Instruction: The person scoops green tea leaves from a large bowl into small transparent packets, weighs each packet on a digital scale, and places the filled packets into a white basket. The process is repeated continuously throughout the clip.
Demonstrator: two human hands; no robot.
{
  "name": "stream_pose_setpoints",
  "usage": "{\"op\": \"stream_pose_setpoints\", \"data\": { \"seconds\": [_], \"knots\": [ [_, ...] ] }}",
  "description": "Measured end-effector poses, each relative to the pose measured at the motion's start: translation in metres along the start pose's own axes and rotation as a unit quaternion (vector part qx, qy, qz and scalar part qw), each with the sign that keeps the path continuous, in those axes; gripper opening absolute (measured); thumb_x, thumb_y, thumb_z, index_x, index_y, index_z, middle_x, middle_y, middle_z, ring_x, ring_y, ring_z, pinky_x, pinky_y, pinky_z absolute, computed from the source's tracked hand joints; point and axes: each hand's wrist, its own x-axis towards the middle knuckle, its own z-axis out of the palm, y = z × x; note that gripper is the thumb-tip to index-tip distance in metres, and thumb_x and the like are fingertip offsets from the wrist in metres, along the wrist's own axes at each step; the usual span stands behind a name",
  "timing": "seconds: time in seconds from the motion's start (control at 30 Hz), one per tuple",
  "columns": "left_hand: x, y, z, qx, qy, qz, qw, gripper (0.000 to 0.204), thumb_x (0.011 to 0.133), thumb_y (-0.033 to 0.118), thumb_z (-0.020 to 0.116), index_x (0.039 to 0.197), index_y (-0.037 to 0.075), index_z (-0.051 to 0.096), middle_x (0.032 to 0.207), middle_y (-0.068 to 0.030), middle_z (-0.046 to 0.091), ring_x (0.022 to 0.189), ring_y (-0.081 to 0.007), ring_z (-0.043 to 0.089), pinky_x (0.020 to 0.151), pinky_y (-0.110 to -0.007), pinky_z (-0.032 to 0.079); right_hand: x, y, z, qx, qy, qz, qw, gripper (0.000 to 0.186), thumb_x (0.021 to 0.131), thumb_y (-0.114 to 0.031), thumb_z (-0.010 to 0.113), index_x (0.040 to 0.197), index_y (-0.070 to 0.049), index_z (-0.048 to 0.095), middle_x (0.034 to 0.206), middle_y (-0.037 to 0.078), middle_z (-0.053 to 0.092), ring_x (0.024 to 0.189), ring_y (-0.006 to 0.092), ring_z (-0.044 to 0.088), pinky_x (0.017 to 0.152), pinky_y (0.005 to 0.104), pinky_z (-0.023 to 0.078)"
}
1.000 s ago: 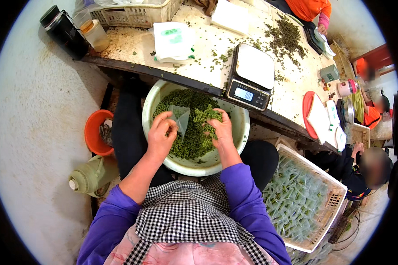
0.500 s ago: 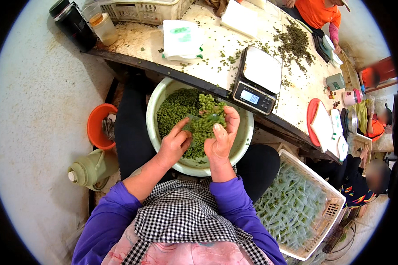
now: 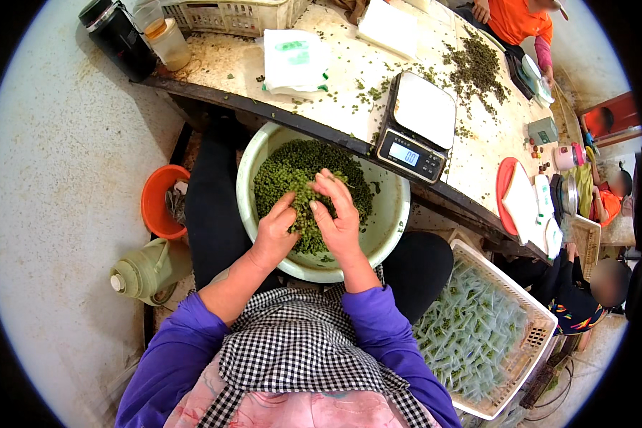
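Observation:
A pale green basin (image 3: 389, 239) sits between my knees under the table's edge, with a heap of small round green peppercorns (image 3: 292, 160) in its left and middle part. Over the heap, my left hand (image 3: 272, 234) pinches a cluster of green peppercorns (image 3: 304, 202) between thumb and fingers. From the other side my right hand (image 3: 339, 220) has its fingers curled about the same cluster; its fingertips are slightly blurred. The cluster blends with the heap beneath, so its lower edge cannot be made out.
On the table (image 3: 214, 75) stand a digital scale (image 3: 422, 118), a stack of white bags (image 3: 296, 63) and scattered peppercorns (image 3: 476, 68). A crate of filled clear bags (image 3: 471, 335) is at my right. An orange bucket (image 3: 160, 207) and green flask (image 3: 146, 274) stand left. Several people work at right.
Both hands have come down closer to the heap, the right moving slightly left. The bunch held up in the right hand is now lower and looks smaller, between both hands' fingers.

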Motion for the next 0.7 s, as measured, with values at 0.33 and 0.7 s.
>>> {"op": "stream_pose_setpoints", "data": {
  "seconds": [0.33,0.7],
  "knots": [
    [-0.002,-0.007,0.005,0.012,0.014,0.021,1.000,0.030,0.061,-0.010,0.074,0.083,-0.003,0.055,0.134,-0.0254,0.053,0.102,-0.0379,0.065,0.078,-0.038,0.057,0.012,-0.037,-0.022,0.064,-0.115,0.390,0.911,0.054,0.100,-0.037,0.052,0.141,-0.004,0.038,0.119,0.017,0.055,0.090,0.0236,0.063,0.080,0.0340,0.054],
    [0.001,0.005,0.004,0.034,0.031,0.085,0.995,0.015,0.069,-0.008,0.068,0.074,0.001,0.058,0.131,-0.0230,0.057,0.085,-0.0315,0.070,0.067,-0.036,0.059,-0.004,-0.029,-0.020,-0.075,-0.021,0.237,0.968,0.051,0.077,-0.001,0.074,0.123,-0.003,0.054,0.111,0.010,0.058,0.087,0.0162,0.060,0.072,0.0285,0.051]
  ]
}}
